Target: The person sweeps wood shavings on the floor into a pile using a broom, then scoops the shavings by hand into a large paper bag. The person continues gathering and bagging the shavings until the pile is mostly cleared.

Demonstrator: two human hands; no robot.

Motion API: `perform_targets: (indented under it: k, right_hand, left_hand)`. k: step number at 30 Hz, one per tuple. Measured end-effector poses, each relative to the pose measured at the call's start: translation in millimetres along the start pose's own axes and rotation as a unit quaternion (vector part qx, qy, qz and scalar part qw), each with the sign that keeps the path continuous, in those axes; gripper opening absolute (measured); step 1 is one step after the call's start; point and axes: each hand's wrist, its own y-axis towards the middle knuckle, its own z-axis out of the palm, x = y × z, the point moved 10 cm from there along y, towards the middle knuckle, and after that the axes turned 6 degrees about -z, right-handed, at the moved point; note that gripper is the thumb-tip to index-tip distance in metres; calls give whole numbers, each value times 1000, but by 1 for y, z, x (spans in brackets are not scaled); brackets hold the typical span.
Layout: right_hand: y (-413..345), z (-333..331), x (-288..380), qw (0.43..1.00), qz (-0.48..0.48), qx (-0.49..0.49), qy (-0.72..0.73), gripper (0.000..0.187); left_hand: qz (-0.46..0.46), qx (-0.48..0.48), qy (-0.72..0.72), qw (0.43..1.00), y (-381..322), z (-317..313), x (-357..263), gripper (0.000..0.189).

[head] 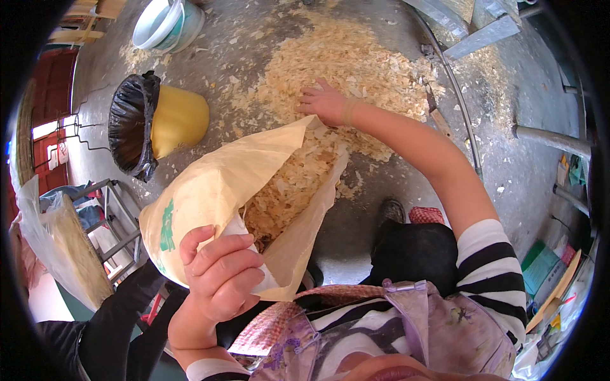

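My left hand grips the near edge of a tan woven sack with a green mark on its side. The sack lies tilted on its side, its mouth spread towards the floor ahead, and pale wood shavings fill much of the inside. My right hand reaches past the far rim of the sack, fingers spread, at the near left part of a wide heap of shavings on the concrete floor. Nothing is seen gripped in it; its palm is hidden.
A yellow bucket with a black plastic liner lies at left, a white-green bucket beyond it. A dark hose or rod curves along the right. Metal legs stand farther right. Another person's dark-clad legs are at lower left.
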Motion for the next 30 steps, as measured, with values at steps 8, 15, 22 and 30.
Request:
perform_targets:
  k: [8, 15, 22, 30]
  right_hand:
    - [-28, -14, -111, 945, 314, 94, 21, 38]
    - [-10, -24, -144, 942, 334, -1, -30, 75]
    - [32, 8, -121, 962, 254, 84, 64, 74]
    - [-58, -11, -18, 978, 180, 90, 63, 56]
  left_hand:
    - [-40, -11, 5, 999, -13, -2, 12, 11]
    - [-83, -24, 35, 996, -25, -5, 9, 15]
    - [-84, -131, 57, 986, -40, -9, 7, 33]
    - [-79, -227, 65, 968, -60, -12, 5, 55]
